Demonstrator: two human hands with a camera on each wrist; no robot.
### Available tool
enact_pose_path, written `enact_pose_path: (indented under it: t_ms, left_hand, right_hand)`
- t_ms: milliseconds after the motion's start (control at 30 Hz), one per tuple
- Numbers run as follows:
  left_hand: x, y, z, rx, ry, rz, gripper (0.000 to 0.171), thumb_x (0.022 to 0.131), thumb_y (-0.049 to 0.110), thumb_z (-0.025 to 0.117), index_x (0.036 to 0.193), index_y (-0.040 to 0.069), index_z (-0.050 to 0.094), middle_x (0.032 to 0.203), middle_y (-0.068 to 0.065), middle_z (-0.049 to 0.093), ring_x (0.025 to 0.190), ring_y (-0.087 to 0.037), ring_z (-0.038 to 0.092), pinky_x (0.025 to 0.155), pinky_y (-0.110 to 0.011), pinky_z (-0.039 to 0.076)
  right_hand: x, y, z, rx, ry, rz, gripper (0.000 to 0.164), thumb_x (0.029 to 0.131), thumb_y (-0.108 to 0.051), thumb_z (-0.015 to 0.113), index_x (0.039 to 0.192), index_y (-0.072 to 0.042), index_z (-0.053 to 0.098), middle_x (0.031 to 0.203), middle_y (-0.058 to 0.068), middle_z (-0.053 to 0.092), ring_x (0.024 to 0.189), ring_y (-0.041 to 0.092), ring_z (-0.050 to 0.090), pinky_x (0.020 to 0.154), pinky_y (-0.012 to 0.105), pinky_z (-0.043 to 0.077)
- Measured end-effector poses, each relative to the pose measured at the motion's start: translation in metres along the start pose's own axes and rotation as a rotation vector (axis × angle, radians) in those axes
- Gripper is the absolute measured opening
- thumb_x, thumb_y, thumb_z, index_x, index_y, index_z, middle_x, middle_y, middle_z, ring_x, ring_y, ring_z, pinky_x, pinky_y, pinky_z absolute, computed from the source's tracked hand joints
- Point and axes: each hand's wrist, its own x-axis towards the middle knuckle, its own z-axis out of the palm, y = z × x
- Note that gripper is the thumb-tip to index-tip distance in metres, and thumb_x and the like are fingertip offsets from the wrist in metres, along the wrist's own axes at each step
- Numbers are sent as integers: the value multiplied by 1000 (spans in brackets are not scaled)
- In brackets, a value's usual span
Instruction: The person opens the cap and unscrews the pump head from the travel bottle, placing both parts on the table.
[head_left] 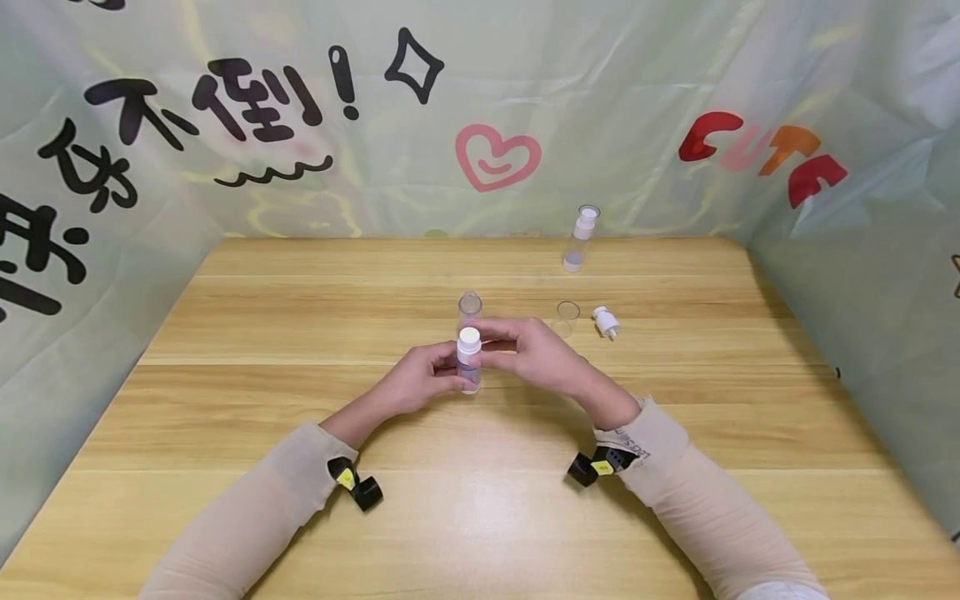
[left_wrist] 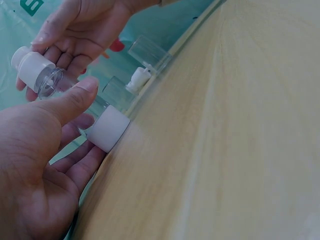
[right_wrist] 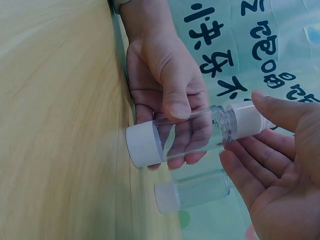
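Note:
A clear bottle [right_wrist: 192,137] with a white base [left_wrist: 109,127] stands upright on the table. My left hand [head_left: 420,379] grips its body, thumb on one side and fingers on the other. Right at the bottle's mouth is a white pump head [head_left: 469,340], which my right hand [head_left: 536,354] pinches between thumb and fingers. In the right wrist view the pump head's lower end meets the clear neck. Just behind, a second clear bottle [right_wrist: 192,192] with a white base stands on the table, partly hidden by my hands in the head view.
To the right lie a clear cap [head_left: 567,317] and a loose white pump head [head_left: 606,322] on its side. An assembled bottle [head_left: 580,242] with a white pump stands near the table's back edge. Printed cloth [head_left: 498,92] hangs around the wooden table [head_left: 480,533].

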Motion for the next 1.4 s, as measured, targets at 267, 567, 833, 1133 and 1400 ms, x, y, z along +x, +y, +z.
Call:
enact_pose_path:
  t_ms: [267, 567, 833, 1133, 1400]
  left_hand:
    - [0, 0, 0, 9, -1, -6, 37, 86, 14, 76, 120, 4, 64, 116, -12, 68, 105, -22, 66, 88, -26, 54]
    - [0, -2, 0, -18, 3, -22, 35, 86, 13, 76, 117, 3, 65, 111, -12, 70, 101, -21, 67, 86, -25, 55]
    - [2, 1, 2, 49, 11, -54, 33, 87, 7, 75, 118, 0, 64, 109, -13, 70, 97, -21, 68, 83, -27, 56]
    - [1, 1, 1, 46, 22, -40, 35, 86, 12, 77, 118, 4, 65, 109, -9, 71, 93, -16, 67, 81, -26, 56]
    - [0, 0, 0, 1, 7, -4, 32, 87, 14, 76, 117, 5, 66, 109, -8, 71, 96, -17, 68, 83, -27, 56]
  right_hand:
    - [-1, -9, 4, -99, 88, -31, 53, 87, -18, 76, 133, -1, 57, 130, 8, 62, 112, 22, 62, 99, 36, 50]
    - [-2, -11, 16, -246, 196, -74, 55, 83, -19, 80, 131, -3, 58, 127, 8, 62, 107, 19, 64, 96, 27, 51]
    - [-4, -10, 27, -314, 250, -113, 52, 82, -20, 81, 126, -4, 59, 120, 6, 63, 103, 20, 64, 91, 37, 54]
    - [-3, -9, 34, -378, 295, -111, 51, 83, -22, 80, 126, -6, 59, 120, 5, 64, 100, 16, 64, 88, 37, 56]
    - [-3, -6, 35, -376, 311, -102, 44, 85, -21, 79, 122, -6, 61, 116, 4, 66, 97, 15, 64, 86, 35, 56]
